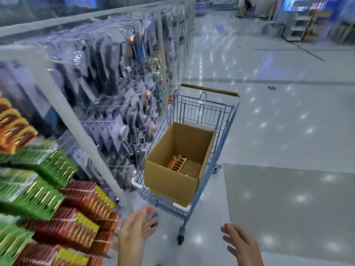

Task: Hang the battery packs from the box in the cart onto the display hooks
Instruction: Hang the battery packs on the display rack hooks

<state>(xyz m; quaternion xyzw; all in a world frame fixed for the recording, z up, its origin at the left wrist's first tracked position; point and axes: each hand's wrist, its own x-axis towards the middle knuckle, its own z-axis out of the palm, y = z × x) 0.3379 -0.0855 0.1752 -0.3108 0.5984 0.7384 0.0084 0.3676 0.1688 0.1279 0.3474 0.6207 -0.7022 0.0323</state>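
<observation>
Motion blur smears the whole shelf side, so no brand or label can be read on any package. The battery packs (176,163), orange and black, lie flat on the bottom of the open cardboard box (171,181), close to its left wall. How many there are cannot be told. The box stands inside the blue wire cart (226,129) and fills most of its basket.

Both hands are low in the view, nearer than the cart and well apart from the packs. The left hand (134,227) has its fingers straight and spread, holds nothing, and is near the cart's closest corner. The right hand (240,244) is also spread and holds nothing, off to the cart's right over the floor (288,131).

On the left, green packs (38,181) and red packs (80,217) hang in rows, with display hooks (119,104) of dark goods beyond them.
</observation>
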